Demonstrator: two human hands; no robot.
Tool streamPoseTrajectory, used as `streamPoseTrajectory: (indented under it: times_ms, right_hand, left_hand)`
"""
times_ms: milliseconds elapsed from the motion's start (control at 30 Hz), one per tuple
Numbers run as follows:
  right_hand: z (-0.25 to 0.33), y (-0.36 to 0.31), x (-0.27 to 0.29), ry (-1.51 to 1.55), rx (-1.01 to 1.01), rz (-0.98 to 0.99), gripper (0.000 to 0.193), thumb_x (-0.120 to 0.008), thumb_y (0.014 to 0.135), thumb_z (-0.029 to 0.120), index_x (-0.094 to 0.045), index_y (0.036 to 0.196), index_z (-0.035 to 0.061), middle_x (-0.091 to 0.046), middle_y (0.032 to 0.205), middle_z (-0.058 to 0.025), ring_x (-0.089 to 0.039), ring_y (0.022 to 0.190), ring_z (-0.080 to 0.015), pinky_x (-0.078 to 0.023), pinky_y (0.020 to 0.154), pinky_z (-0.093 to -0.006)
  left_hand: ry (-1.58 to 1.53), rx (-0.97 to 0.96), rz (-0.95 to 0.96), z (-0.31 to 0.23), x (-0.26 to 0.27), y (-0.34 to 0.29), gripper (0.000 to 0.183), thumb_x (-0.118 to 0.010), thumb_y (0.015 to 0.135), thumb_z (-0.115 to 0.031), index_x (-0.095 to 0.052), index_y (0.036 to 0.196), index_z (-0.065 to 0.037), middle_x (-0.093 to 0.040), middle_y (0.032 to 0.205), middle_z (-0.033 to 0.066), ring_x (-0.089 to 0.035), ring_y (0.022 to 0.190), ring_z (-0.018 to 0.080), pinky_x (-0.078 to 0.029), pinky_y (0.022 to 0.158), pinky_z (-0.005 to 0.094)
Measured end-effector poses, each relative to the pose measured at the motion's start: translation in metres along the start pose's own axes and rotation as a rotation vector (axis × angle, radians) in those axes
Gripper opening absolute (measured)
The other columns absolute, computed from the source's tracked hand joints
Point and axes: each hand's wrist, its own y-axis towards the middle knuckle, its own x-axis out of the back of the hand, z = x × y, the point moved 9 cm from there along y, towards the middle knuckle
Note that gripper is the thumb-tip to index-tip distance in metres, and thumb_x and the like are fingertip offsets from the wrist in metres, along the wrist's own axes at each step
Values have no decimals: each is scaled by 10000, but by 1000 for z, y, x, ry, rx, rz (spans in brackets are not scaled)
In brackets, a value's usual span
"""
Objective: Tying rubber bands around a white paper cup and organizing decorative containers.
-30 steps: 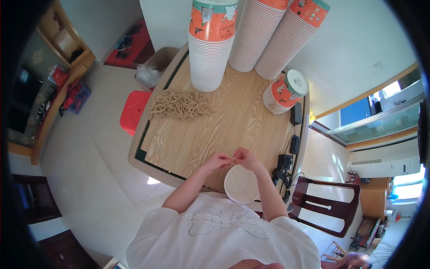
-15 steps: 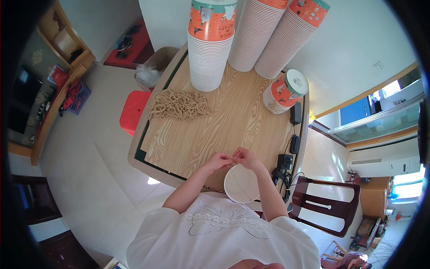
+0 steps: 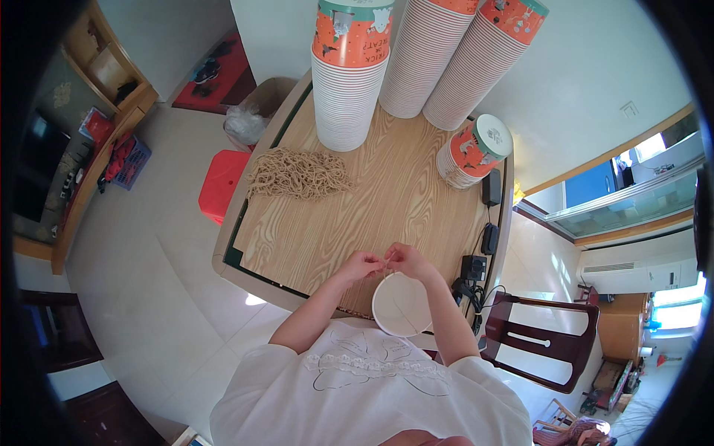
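A white paper bucket [image 3: 400,306] with its open mouth facing up sits against my body at the table's near edge. A thin cord strand runs across its inside. My left hand [image 3: 363,265] and my right hand [image 3: 407,260] meet just beyond the bucket's far rim, both with fingers pinched together. A thin cord seems to pass between the fingertips, though it is mostly hidden. Farther off to the left, a tangled pile of tan cords [image 3: 297,175] lies on the wood-grain table [image 3: 372,212].
Tall stacks of nested orange-and-white paper buckets [image 3: 348,97] stand at the back. A shorter bucket stack [image 3: 474,151] is at the right, near black power adapters [image 3: 474,266]. A red stool [image 3: 223,184] stands left of the table, a dark wooden chair [image 3: 547,338] at right.
My hands stay in nearly the same place, with the right fingers shifting slightly. The bucket and everything else look unmoved.
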Motion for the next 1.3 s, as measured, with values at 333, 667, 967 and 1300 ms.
streamPoseTrajectory:
  times_ms: [333, 667, 967, 1300]
  right_hand:
    - [-19, 6, 4, 54, -9, -9, 127, -622, 714, 88, -584, 818, 26, -596, 697, -51, -548, 636, -120, -446, 567, -261]
    - [-5, 0, 6, -59, -60, 89, 154, -607, 762, 162, -596, 801, 13, -593, 690, -37, -544, 650, -112, -442, 605, -249]
    - [-10, 5, 4, -60, -55, 159, 148, -570, 773, 162, -598, 793, 18, -589, 681, -27, -531, 649, -97, -433, 604, -248]
    - [0, -5, 5, -183, -69, 237, 155, -567, 752, 184, -608, 770, 35, -582, 661, -20, -521, 638, -93, -423, 592, -251]
  left_hand:
    - [40, 61, 19, 3, -12, -1, 89, -594, 784, -145, -582, 833, -72, -577, 705, 1, -530, 606, 78, -408, 523, 206]
    - [28, 38, -55, -1, 0, 0, 61, -573, 785, -125, -559, 809, -71, -592, 724, 20, -531, 594, 83, -423, 508, 210]
    - [20, -12, -69, -10, -2, 0, 56, -572, 782, -106, -548, 803, -61, -588, 716, 29, -533, 590, 89, -431, 511, 207]
    - [177, -67, 1, -5, 6, -6, 137, -632, 740, -128, -564, 793, -21, -584, 715, 43, -545, 618, 102, -447, 531, 234]
